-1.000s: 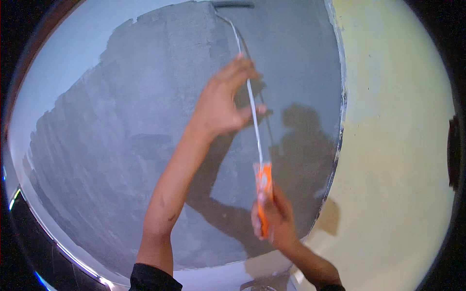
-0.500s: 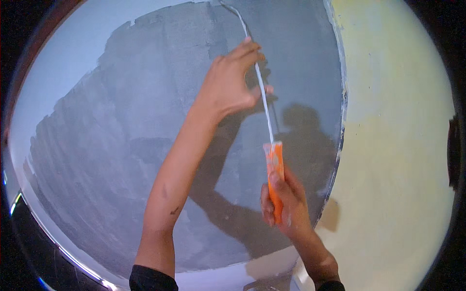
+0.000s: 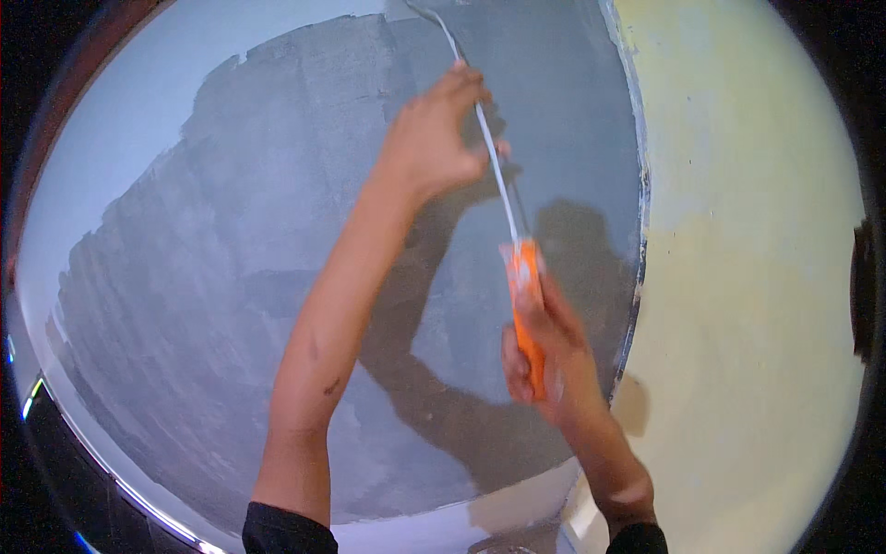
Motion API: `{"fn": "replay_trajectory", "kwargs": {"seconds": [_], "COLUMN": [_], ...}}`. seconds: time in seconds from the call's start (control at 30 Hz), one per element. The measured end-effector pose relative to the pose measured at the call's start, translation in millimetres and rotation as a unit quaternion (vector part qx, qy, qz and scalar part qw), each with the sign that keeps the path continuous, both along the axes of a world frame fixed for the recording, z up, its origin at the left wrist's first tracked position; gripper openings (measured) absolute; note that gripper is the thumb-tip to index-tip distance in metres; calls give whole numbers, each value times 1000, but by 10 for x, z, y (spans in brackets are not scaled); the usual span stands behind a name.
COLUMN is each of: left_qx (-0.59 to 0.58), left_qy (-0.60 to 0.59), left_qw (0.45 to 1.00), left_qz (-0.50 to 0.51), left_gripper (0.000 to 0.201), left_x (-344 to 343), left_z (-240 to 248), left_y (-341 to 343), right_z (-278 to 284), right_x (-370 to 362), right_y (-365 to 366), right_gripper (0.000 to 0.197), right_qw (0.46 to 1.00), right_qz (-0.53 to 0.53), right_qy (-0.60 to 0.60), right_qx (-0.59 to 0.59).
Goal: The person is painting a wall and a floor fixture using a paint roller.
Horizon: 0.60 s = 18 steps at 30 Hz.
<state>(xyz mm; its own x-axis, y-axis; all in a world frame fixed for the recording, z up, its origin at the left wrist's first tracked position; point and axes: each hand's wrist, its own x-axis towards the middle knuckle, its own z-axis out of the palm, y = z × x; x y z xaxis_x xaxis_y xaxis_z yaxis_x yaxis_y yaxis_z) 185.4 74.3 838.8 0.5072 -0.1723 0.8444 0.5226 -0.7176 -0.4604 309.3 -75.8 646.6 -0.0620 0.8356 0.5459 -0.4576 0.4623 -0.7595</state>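
Two bare hands hold one paint roller against a wall, seen from the person's head looking up along the arms. The right hand (image 3: 544, 355), low and right of centre, has its fingers clenched around the roller's single orange handle (image 3: 524, 300), which points up and slightly left. From the handle's top one thin metal rod (image 3: 487, 157) rises toward the upper edge of the view. The left hand (image 3: 434, 143) reaches higher, fingers curled onto the rod near its middle, steadying it; the thumb side is hidden behind the palm.

The roller head itself is cut off at the top rim, where only a bend of the rod (image 3: 429, 13) shows, so the sleeve cannot be made out.

The wall carries one large patch of wet-looking grey paint (image 3: 231, 277), with a ragged left edge against a paler blue-grey unpainted area (image 3: 120, 120). To the right, one pale yellow wall (image 3: 738, 305) meets the grey along a curved vertical line. Two dark shadows of the arms (image 3: 434, 406) fall on the grey paint. Two black sleeve cuffs show at the lower edge, partly cut off. A dark shape at the far right rim is too blurred to identify.
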Motion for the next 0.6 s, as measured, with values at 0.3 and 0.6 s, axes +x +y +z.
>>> {"fn": "replay_trajectory", "kwargs": {"seconds": [0.3, 0.6], "left_qx": [3, -85], "left_qy": [-16, 8], "left_qw": [1000, 996], "left_qz": [-1, -26], "left_gripper": [56, 58], "left_x": [72, 140], "left_z": [371, -262], "left_y": [63, -3], "right_z": [382, -255], "right_x": [119, 126], "right_y": [194, 197], "right_gripper": [56, 57], "right_qw": [999, 1000], "right_qz": [34, -23], "right_qy": [17, 4], "right_qx": [11, -4]}}
